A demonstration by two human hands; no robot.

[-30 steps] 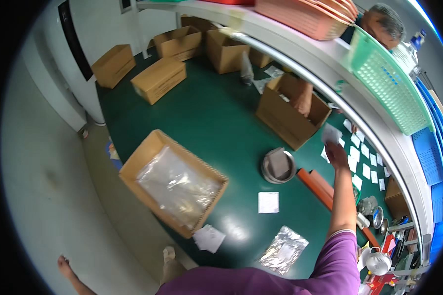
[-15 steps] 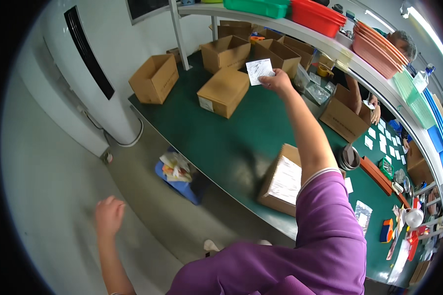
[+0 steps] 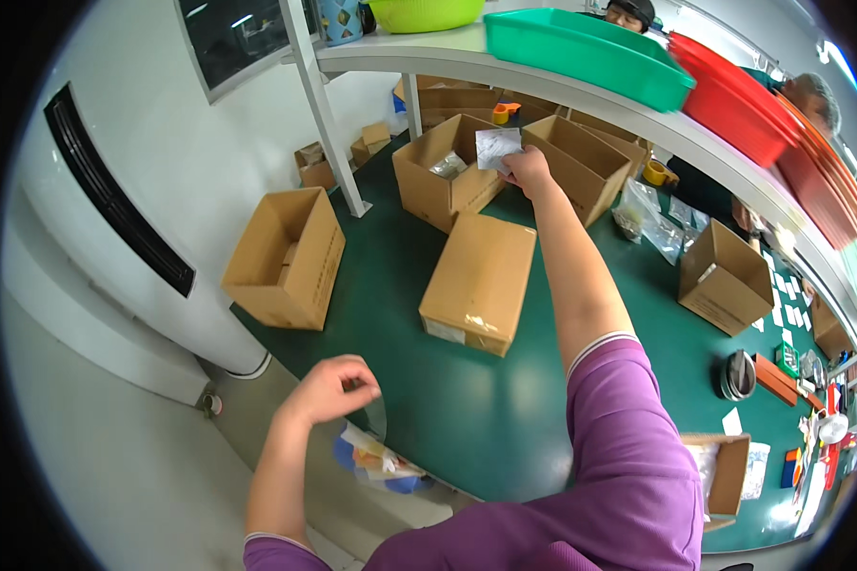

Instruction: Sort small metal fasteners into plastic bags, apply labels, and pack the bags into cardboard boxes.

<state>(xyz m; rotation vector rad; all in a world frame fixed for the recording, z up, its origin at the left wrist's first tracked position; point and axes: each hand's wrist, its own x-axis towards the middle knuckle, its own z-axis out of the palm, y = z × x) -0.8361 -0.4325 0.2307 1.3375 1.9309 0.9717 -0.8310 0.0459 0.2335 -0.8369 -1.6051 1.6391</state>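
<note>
My right hand (image 3: pixel 528 169) is stretched far forward, pinching a small white paper slip (image 3: pixel 498 149) with faint marks. The slip hangs above an open cardboard box (image 3: pixel 429 186) with a clear plastic packet (image 3: pixel 448 166) in it. Another open box (image 3: pixel 590 171) stands just right of this hand. Below them a closed carton (image 3: pixel 479 278) lies on the green table (image 3: pixel 505 409), tape and a pale label on its near end. My left hand (image 3: pixel 331 390) is at the near left table edge, fingers curled. A pale translucent patch shows beside it; I cannot tell whether it is held.
An open box (image 3: pixel 290 257) stands at the table's left corner. A blue bin (image 3: pixel 405 483) with scraps sits below the edge. Overhead runs a shelf (image 3: pixel 352 59) with green and red trays (image 3: pixel 590 57). At right are a box (image 3: pixel 727 278), tape rolls (image 3: pixel 737 375) and a person working.
My view has shifted toward the far left boxes. The paper slip, still in my right hand, is now over the open box. My left hand has risen and moved right to the table edge.
</note>
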